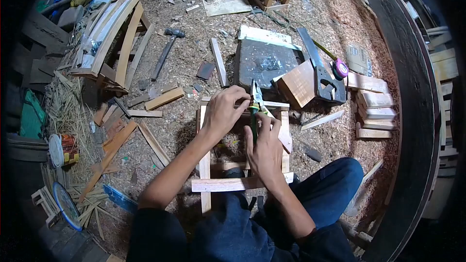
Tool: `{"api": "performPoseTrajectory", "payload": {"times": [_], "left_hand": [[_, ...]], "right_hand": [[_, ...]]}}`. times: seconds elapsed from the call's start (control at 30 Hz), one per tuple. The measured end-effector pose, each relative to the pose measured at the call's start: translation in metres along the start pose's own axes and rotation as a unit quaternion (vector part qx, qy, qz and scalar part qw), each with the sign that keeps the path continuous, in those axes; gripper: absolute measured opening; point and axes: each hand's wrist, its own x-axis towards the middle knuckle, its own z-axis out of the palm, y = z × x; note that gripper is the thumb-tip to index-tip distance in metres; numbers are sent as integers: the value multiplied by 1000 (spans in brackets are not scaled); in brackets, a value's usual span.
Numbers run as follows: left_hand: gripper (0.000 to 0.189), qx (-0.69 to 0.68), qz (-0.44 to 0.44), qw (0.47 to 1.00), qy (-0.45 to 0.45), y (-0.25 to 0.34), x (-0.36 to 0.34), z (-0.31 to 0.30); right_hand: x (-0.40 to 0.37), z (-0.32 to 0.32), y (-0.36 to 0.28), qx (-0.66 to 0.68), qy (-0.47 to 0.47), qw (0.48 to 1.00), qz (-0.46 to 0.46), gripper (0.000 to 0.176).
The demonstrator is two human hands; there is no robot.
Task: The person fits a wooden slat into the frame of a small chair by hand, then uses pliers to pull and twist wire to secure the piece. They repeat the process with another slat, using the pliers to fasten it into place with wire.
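Pliers (256,104) set on the far rail of the wooden frame (205,160) lying on the sawdust floor (184,63), right hand (264,148) wrapped round the handles, left hand (224,111) pinching at their tip: likely a gripping step, next needing a braced frame.

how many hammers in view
1. The hammer lies on the sawdust left of the dark block, far from the pliers in the right hand. More may hide under scraps.

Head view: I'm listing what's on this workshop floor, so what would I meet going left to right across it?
Can → hammer → left hand → pliers → saw → stacked boards.
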Motion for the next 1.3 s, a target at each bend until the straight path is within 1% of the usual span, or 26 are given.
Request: {"api": "performPoseTrajectory", "payload": {"times": [0.03, 0.1, 0.13, 0.17, 0.23, 0.27, 0.3, 0.37, 0.4, 0.43, 0.5, 0.57, 0.6, 0.63, 0.7, 0.77, 0.83, 0.97, 1.03, 1.07, 1.1, 1.13, 1.27, 1.3], "left_hand": [[14, -1, 2, 1000, 0, 0, 0, 0], [14, -7, 3, 1000, 1, 0, 0, 1], [14, -9, 1, 1000, 1, -1, -2, 2], [15, -2, 0, 1000, -3, -1, -1, 2], [15, 5, 2, 1000, -6, 0, 0, 0], [16, -8, -2, 1000, -9, 1, 0, -1], [16, -21, -5, 1000, -12, 2, 1, -2], [16, -6, 3, 1000, -10, 4, 1, -2], [16, -13, -7, 1000, -17, 4, 2, -2], [15, -19, -16, 999, -24, 3, 3, -3], [16, -40, -26, 998, -34, 4, 6, -7], [18, -66, -67, 995, -33, 4, 8, -11], [22, -10, -69, 997, -24, 4, 9, -13], [22, -9, -70, 997, -25, 5, 12, -17], [24, 53, -109, 988, -92, 8, 16, -23], [26, 65, -109, 989, -78, 5, 16, -22], [27, 81, -119, 986, -85, 4, 16, -22], [28, 82, -131, 985, -78, 4, 15, -20], [27, 95, -148, 980, -90, 8, 17, -22], [27, 95, -149, 980, -91, 6, 16, -20], [27, 106, -128, 983, -77, 3, 16, -18], [27, 117, -108, 985, -63, 1, 15, -17], [32, 133, -97, 984, -74, 2, 16, -17], [35, 153, -111, 977, -100, 4, 17, -17]], "right_hand": [[2, -1, 2, 10, -1, 1000, 8, 40], [4, -6, 2, 45, 64, 996, -34, 40], [2, -4, 1, 34, 97, 994, -46, 39], [1, -1, 0, 33, 97, 994, -46, 39], [-1, 1, -1, -1, -13, 1000, 23, 38], [2, -2, -2, 16, -55, 997, 53, 37], [3, -6, -1, 16, -51, 997, 54, 37], [4, -15, 3, 45, -10, 999, 14, 37], [5, -13, 7, 53, 55, 996, -45, 35], [2, -18, 8, 66, 45, 997, -15, 36], [1, -20, 12, 90, 69, 993, -15, 37], [0, -20, 16, 94, 67, 993, -10, 38], [-1, -19, 17, 99, 66, 993, -6, 39], [-2, -17, 17, 100, 65, 993, -6, 39], [-3, -15, 17, 90, 53, 994, -12, 40], [-4, -11, 18, 83, 51, 995, -27, 42], [-6, -10, 13, 126, 30, 992, -2, 42], [-10, -2, 15, 135, 32, 990, -4, 43], [-15, 3, 15, 142, 30, 989, 2, 44], [-17, 9, 19, 128, 49, 990, -21, 45], [-19, 13, 21, 113, 68, 990, -44, 46], [-21, 14, 21, 120, 66, 990, -32, 48], [-20, 16, 19, 121, 64, 990, -19, 49], [-19, 17, 20, 115, 76, 990, -32, 49]]}}
